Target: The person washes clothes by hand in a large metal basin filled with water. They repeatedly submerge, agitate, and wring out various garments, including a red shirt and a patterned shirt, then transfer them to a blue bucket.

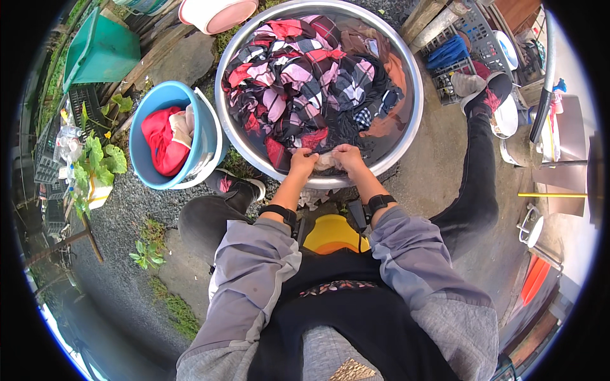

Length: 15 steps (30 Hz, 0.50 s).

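A large round metal basin (pixel 413 95) holds water and a heap of red, pink, black and white checked cloth (pixel 305 71). Brown cloth (pixel 362 40) and orange cloth (pixel 396 71) lie along its right side. At the near rim, my left hand (pixel 303 161) and my right hand (pixel 348 158) pinch a small pale, sheer cloth (pixel 325 162) stretched between them. My left hand has its left end and my right hand its right end. The lower part of the pale cloth lies low against the dark contents, and its full shape cannot be told.
Left of the basin stands a blue bucket (pixel 209 138) with red cloth (pixel 164 143) and beige cloth in it. Beyond are a green bin (pixel 107 52) and a pink-white tub (pixel 217 14). Plastic crates (pixel 481 35) stand at the upper right. A yellow object (pixel 336 231) sits between my legs.
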Motion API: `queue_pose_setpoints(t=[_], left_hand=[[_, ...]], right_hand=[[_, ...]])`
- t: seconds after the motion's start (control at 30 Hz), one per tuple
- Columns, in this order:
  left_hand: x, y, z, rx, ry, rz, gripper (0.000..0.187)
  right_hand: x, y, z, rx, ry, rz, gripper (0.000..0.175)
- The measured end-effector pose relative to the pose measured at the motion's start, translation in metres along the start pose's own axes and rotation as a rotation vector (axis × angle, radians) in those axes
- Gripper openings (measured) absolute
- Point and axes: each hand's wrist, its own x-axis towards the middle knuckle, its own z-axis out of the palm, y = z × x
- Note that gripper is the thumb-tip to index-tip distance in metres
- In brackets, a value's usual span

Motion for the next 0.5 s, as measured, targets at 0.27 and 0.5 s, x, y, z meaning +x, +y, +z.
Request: queue_pose_setpoints(t=[0.27, 0.5], left_hand=[[-0.001, -0.013, 0.002, 0.552, -0.026, 0.226, 0.026], [0.02, -0.016, 0.003, 0.33, -0.048, 0.147, 0.034]], right_hand=[[0.02, 0.021, 0.007, -0.703, 0.239, -0.227, 0.023], [0.014, 0.014, 0.008, -0.304, 0.07, -0.055, 0.019]])
